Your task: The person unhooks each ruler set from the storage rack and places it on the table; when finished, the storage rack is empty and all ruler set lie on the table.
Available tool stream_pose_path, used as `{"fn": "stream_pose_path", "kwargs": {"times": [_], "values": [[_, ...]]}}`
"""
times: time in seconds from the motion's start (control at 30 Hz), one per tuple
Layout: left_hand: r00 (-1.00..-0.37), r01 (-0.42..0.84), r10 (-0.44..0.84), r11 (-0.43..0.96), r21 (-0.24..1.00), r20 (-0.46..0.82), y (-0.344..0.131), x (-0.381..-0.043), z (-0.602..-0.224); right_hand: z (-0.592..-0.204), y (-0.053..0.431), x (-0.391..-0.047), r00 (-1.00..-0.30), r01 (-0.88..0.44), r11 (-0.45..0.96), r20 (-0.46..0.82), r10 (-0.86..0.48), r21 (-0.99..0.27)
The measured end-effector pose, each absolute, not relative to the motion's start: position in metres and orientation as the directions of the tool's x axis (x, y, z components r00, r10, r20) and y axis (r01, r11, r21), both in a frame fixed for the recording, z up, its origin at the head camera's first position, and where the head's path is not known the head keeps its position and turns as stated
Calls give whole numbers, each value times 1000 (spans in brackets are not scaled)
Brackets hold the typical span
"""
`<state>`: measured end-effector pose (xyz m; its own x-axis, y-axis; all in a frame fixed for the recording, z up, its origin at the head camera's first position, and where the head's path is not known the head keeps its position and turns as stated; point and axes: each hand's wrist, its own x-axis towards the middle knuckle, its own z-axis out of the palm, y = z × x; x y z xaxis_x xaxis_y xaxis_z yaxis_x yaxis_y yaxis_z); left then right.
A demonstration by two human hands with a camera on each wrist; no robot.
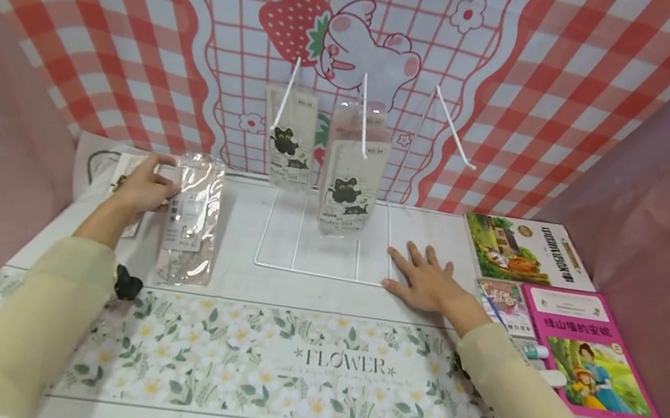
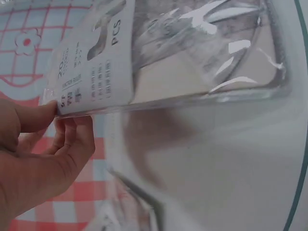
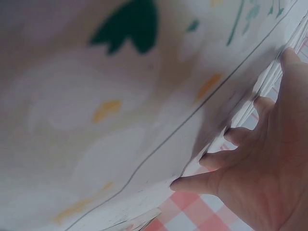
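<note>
At the left of the head view, my left hand [image 1: 146,189] pinches the side edge of a clear plastic packet [image 1: 194,217] between thumb and fingers. A white label with "PCS" printed on it covers part of the packet, and pale contents show through the film [image 2: 178,79]. Another packet [image 1: 127,228] lies partly hidden behind that hand. With fingers spread, my right hand [image 1: 428,281] rests on the white tabletop at the right end of a white wire rack [image 1: 306,272]. Ruler set packets with black cats, one group [image 1: 289,152] left and another [image 1: 346,200] in the middle, hang on its hooks.
The rack's right hook [image 1: 454,129] carries no packet. Books, including a pink-edged one [image 1: 594,363], and a marker [image 1: 533,351] lie at the right. A small black object [image 1: 127,284] sits near my left forearm. A checked cloth [image 1: 510,83] hangs behind.
</note>
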<state>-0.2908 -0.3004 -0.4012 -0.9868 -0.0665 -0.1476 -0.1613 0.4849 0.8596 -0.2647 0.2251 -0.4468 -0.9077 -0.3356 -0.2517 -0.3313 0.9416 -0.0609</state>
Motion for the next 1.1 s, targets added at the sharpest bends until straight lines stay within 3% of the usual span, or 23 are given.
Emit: {"fn": "stream_pose_path", "kwargs": {"times": [0.2,0.43,0.53,0.97,1.1], "values": [[-960,-277,-149,400,873,-236,-306,-302,-414,-446,226,-265,-904,-338,939,-253,-344,-68],[-971,-201,-221,558,805,-89,-310,-311,-419,-444,225,-266,-906,-331,941,-255,-338,-71],[-966,-212,-243,572,793,-83,-311,-314,-419,-444,224,-265,-906,-328,942,-259,-335,-71],[-916,-344,-305,267,900,-260,-319,-315,-422,-450,225,-265,-906,-327,942,-258,-334,-73],[-925,-333,-276,261,906,-261,-319,-316,-419,-449,226,-266,-907,-322,944,-261,-330,-75]]}}
